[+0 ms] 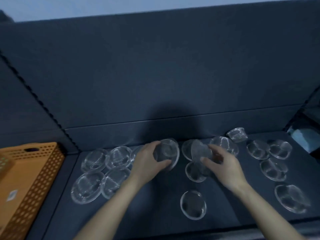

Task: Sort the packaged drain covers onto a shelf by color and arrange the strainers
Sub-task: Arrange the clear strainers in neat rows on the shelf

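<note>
Your left hand (149,160) is closed around a clear round strainer (168,154) near the back of the dark shelf (155,205), fingers over its top and thumb under its near edge. Your right hand (223,163) grips a second clear strainer (200,151), tilted almost on edge, thumb on its near face. More clear strainers lie flat around you: four clustered on the left (90,186), one alone in front (193,204), several spread to the right (273,168), and a small clear cup (237,134) at the back. The orange perforated basket (43,179) stands at the shelf's left end; inside, only a white label (12,194) on its floor is visible.
</note>
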The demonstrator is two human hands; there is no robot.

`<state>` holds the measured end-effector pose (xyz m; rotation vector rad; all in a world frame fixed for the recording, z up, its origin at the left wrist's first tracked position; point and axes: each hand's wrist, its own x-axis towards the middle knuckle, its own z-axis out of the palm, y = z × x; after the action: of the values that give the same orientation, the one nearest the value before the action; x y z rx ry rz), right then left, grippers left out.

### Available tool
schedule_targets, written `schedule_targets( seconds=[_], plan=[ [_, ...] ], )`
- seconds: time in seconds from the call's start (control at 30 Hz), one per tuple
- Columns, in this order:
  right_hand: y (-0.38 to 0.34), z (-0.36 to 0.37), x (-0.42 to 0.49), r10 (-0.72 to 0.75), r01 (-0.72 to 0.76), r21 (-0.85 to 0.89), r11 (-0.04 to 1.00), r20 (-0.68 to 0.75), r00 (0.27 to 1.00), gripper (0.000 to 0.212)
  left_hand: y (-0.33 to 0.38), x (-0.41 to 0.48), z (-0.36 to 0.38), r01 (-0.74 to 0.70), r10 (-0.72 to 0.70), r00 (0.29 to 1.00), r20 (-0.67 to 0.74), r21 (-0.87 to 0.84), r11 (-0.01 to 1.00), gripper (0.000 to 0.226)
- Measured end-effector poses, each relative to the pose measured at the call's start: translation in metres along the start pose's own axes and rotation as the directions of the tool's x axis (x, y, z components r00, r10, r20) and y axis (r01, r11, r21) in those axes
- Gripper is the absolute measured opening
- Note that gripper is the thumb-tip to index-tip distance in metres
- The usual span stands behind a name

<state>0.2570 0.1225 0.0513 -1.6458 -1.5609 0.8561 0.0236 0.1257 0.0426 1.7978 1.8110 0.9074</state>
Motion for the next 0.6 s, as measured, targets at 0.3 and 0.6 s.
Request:
schedule_targets(
  seconds=[0.3, 0.6],
  plan=[
    [-0.038, 0.075, -0.023, -0.132, 0.187, -0.193, 0.963, 0.264, 0.955, 0.058, -0.058, -0.055, -0.06, 0.133, -0.133, 0.987, -0.091, -0.004, 0.991, 0.07],
    [-0.042, 0.141, -0.024, -0.165, 0.357, -0.39, 0.849, 0.447, 0.879, 0.062, -0.097, -0.096, -0.095, 0.193, -0.19, 0.971, -0.148, 0.006, 0.981, 0.072]
  ],
)
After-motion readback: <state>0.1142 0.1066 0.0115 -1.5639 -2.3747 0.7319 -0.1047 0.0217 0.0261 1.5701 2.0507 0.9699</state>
